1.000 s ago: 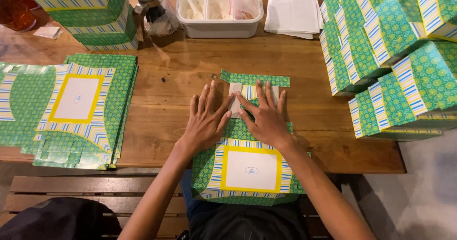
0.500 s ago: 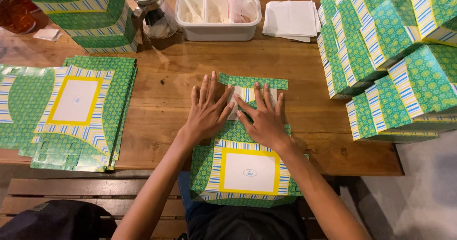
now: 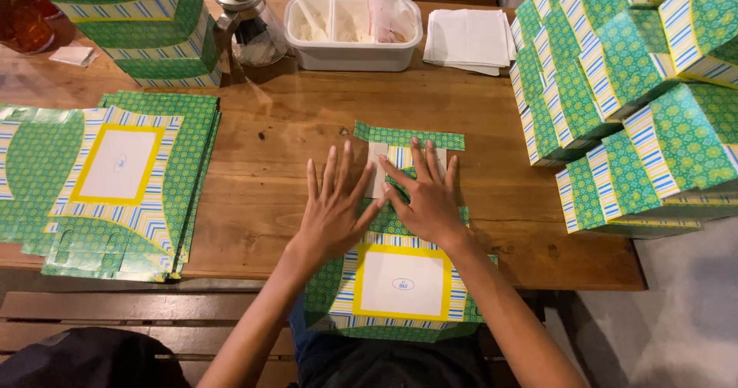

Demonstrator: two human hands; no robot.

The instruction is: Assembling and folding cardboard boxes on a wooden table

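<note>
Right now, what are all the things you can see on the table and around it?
Flat box blank being pressed: one, green with striped yellow frame and white panel, at the table's near edge.
Stack of flat box blanks: one pile, same green pattern, left side.
Folded boxes, right: a big pile, count unclear, green with blue-yellow stripes.
Folded boxes, far left: a stack, green.
White tray: one, two compartments, far middle.
White napkins: one pile, beside the tray.
Glass pot with metal lid: one, left of the tray.
Wooden table: one, brown.
Wooden bench: one, below the table.
Left hand: flat, fingers spread on the blank's edge.
Right hand: flat on the blank.
</note>
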